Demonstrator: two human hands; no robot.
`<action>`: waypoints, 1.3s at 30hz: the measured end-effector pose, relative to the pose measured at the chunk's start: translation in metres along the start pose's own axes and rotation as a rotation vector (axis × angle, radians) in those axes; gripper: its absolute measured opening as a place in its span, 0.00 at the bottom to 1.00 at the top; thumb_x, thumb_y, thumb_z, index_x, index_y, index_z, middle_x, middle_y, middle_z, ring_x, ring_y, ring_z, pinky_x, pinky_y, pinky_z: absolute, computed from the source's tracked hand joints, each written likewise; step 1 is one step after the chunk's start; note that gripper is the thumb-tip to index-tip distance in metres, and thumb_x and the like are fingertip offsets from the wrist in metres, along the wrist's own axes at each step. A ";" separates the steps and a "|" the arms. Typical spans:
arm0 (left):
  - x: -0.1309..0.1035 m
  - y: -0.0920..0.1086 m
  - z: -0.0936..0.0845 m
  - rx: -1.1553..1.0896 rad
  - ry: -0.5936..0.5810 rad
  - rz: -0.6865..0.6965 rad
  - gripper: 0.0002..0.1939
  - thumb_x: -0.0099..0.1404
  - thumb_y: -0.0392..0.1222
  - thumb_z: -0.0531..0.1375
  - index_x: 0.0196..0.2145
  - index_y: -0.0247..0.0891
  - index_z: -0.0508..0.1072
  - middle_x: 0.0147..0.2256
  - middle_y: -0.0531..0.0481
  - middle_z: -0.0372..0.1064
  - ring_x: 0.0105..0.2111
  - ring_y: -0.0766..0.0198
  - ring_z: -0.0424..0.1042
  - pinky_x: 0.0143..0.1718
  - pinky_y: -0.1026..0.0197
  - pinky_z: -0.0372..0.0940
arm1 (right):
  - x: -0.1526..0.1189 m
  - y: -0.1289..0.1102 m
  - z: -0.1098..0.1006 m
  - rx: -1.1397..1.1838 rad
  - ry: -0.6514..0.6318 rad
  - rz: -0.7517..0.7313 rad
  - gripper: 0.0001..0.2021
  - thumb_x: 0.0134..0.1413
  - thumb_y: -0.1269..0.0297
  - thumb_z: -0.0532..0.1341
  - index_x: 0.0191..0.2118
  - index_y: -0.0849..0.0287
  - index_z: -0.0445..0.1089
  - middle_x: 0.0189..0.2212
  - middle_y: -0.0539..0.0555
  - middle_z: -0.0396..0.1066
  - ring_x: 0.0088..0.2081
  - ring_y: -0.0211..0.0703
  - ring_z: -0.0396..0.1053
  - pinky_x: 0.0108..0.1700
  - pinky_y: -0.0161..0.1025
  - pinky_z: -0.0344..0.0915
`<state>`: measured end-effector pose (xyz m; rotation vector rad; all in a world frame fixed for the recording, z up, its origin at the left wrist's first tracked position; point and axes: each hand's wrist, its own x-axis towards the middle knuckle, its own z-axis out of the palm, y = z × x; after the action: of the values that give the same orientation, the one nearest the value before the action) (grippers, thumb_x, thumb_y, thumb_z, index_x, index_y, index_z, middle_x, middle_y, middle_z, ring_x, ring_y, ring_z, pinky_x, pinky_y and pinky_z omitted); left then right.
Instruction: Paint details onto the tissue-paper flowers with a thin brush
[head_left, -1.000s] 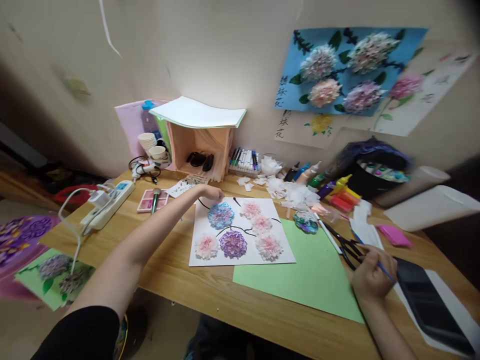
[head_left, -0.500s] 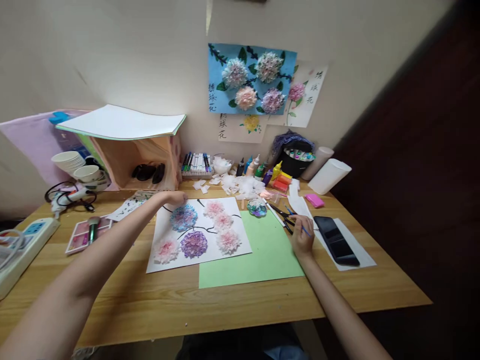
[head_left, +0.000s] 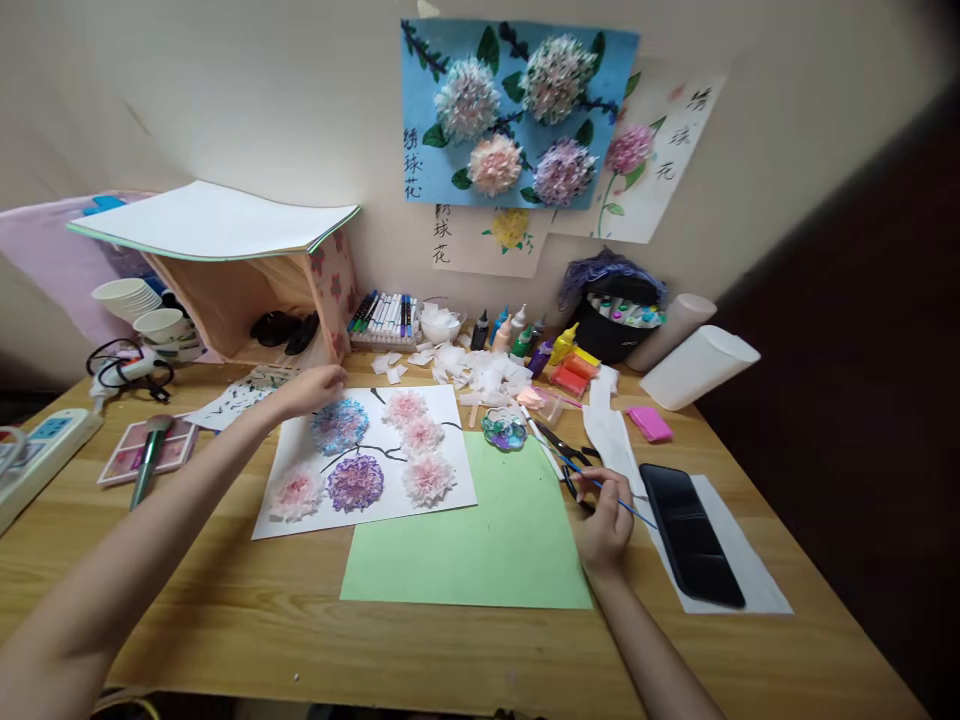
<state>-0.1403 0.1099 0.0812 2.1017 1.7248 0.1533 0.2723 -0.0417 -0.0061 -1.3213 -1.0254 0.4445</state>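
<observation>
Hands: while your right hand (head_left: 606, 520) pinches a slim blue paintbrush (head_left: 636, 512), your left hand (head_left: 321, 388) curls at the white paper's (head_left: 392, 482) far edge; whether gripping, I cannot tell.
White paper: on your wooden worktop (head_left: 262, 620), overlapping smooth green paper (head_left: 465, 550).
Blossoms (head_left: 356, 483): six, round, ruffled.

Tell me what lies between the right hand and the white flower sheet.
Green paper lies flat between the right hand and the white flower sheet, with black scissors right by the hand. Nothing tall visible stands in between.
</observation>
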 end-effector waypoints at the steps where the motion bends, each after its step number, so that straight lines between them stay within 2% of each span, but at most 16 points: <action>1: -0.012 0.007 0.003 0.023 0.125 0.024 0.13 0.57 0.42 0.51 0.37 0.35 0.69 0.40 0.41 0.68 0.43 0.52 0.65 0.44 0.56 0.59 | -0.002 -0.002 0.000 0.017 0.005 0.028 0.15 0.60 0.55 0.48 0.34 0.59 0.64 0.30 0.53 0.66 0.30 0.39 0.65 0.29 0.36 0.59; 2: -0.025 0.017 0.009 0.031 0.247 0.065 0.14 0.60 0.41 0.49 0.39 0.35 0.69 0.42 0.40 0.68 0.45 0.52 0.65 0.47 0.54 0.58 | -0.005 -0.004 0.001 0.036 0.012 0.056 0.14 0.60 0.55 0.48 0.33 0.60 0.64 0.30 0.53 0.66 0.30 0.39 0.65 0.29 0.35 0.59; 3: -0.040 0.029 0.015 0.008 0.319 0.110 0.15 0.62 0.40 0.47 0.41 0.35 0.69 0.44 0.39 0.67 0.46 0.52 0.64 0.49 0.53 0.58 | -0.007 -0.005 0.001 0.056 0.022 0.082 0.14 0.59 0.55 0.49 0.33 0.60 0.64 0.30 0.53 0.66 0.29 0.38 0.65 0.29 0.35 0.59; 4: -0.056 0.043 0.024 -0.037 0.343 0.149 0.15 0.64 0.40 0.46 0.43 0.36 0.69 0.44 0.40 0.67 0.46 0.53 0.65 0.49 0.53 0.58 | -0.008 -0.006 0.003 0.080 0.039 0.102 0.14 0.58 0.55 0.50 0.33 0.60 0.64 0.30 0.53 0.66 0.29 0.38 0.65 0.28 0.35 0.59; 6: -0.084 0.072 0.044 -0.107 0.293 0.252 0.15 0.66 0.42 0.47 0.45 0.38 0.69 0.44 0.41 0.69 0.47 0.55 0.66 0.50 0.55 0.60 | -0.011 -0.006 0.006 0.128 0.069 0.118 0.14 0.56 0.54 0.52 0.32 0.60 0.65 0.29 0.53 0.66 0.28 0.38 0.65 0.27 0.35 0.59; 8: -0.102 0.095 0.063 -0.113 0.203 0.328 0.16 0.67 0.42 0.48 0.50 0.39 0.67 0.47 0.43 0.68 0.48 0.56 0.66 0.50 0.54 0.60 | -0.011 -0.006 0.013 0.166 0.080 0.110 0.14 0.54 0.54 0.54 0.30 0.60 0.65 0.28 0.52 0.66 0.28 0.39 0.65 0.25 0.35 0.58; 11: -0.108 0.111 0.086 -0.031 0.165 0.329 0.17 0.69 0.42 0.46 0.52 0.35 0.64 0.48 0.41 0.68 0.48 0.55 0.66 0.48 0.51 0.63 | -0.010 -0.006 0.026 0.212 0.033 0.088 0.13 0.54 0.56 0.54 0.29 0.61 0.66 0.26 0.52 0.66 0.28 0.39 0.66 0.24 0.34 0.57; 14: -0.099 0.112 0.100 0.012 0.141 0.306 0.17 0.69 0.43 0.46 0.52 0.33 0.63 0.47 0.40 0.67 0.47 0.55 0.66 0.46 0.51 0.64 | -0.008 -0.008 0.038 0.239 -0.018 0.073 0.12 0.55 0.58 0.54 0.28 0.61 0.66 0.25 0.52 0.66 0.28 0.38 0.66 0.24 0.34 0.58; 17: -0.092 0.112 0.104 0.001 0.092 0.305 0.17 0.69 0.42 0.46 0.52 0.33 0.62 0.47 0.41 0.67 0.46 0.55 0.65 0.47 0.51 0.63 | -0.006 -0.009 0.042 0.242 -0.020 0.075 0.11 0.55 0.60 0.53 0.28 0.61 0.66 0.25 0.52 0.66 0.27 0.38 0.66 0.23 0.34 0.58; 21: -0.088 0.116 0.100 -0.020 0.041 0.266 0.16 0.69 0.42 0.46 0.50 0.33 0.63 0.45 0.42 0.66 0.44 0.56 0.65 0.45 0.53 0.64 | -0.005 -0.009 0.040 0.244 -0.010 0.085 0.10 0.55 0.62 0.53 0.28 0.60 0.66 0.24 0.52 0.66 0.27 0.39 0.65 0.22 0.34 0.56; 28: -0.066 0.111 0.085 0.011 0.142 0.075 0.17 0.70 0.43 0.44 0.47 0.34 0.66 0.42 0.42 0.64 0.42 0.56 0.64 0.43 0.53 0.62 | -0.004 -0.010 0.040 0.252 -0.006 0.091 0.09 0.55 0.63 0.53 0.28 0.60 0.66 0.24 0.53 0.66 0.26 0.39 0.64 0.21 0.35 0.55; 32: -0.053 0.112 0.083 0.097 0.108 -0.025 0.17 0.69 0.44 0.45 0.46 0.34 0.67 0.40 0.42 0.64 0.41 0.55 0.64 0.41 0.53 0.63 | -0.004 -0.011 0.039 0.253 -0.028 0.099 0.10 0.55 0.64 0.52 0.28 0.60 0.66 0.23 0.53 0.66 0.25 0.39 0.64 0.21 0.35 0.55; 36: -0.047 0.113 0.087 0.144 0.056 -0.048 0.16 0.69 0.43 0.45 0.42 0.33 0.69 0.39 0.42 0.64 0.41 0.54 0.64 0.42 0.52 0.63 | -0.004 -0.011 0.038 0.255 -0.017 0.086 0.10 0.55 0.64 0.52 0.27 0.60 0.66 0.22 0.53 0.66 0.25 0.39 0.64 0.21 0.35 0.55; 39: -0.049 0.112 0.088 0.123 0.083 -0.042 0.17 0.69 0.44 0.45 0.44 0.33 0.68 0.41 0.42 0.64 0.42 0.54 0.64 0.42 0.52 0.63 | -0.002 -0.010 0.037 0.261 -0.001 0.076 0.10 0.54 0.64 0.52 0.27 0.60 0.66 0.22 0.52 0.66 0.25 0.39 0.64 0.21 0.34 0.55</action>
<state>-0.0196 0.0255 0.0526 2.1719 1.8688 0.1273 0.2381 -0.0242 -0.0003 -1.1279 -0.8871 0.6149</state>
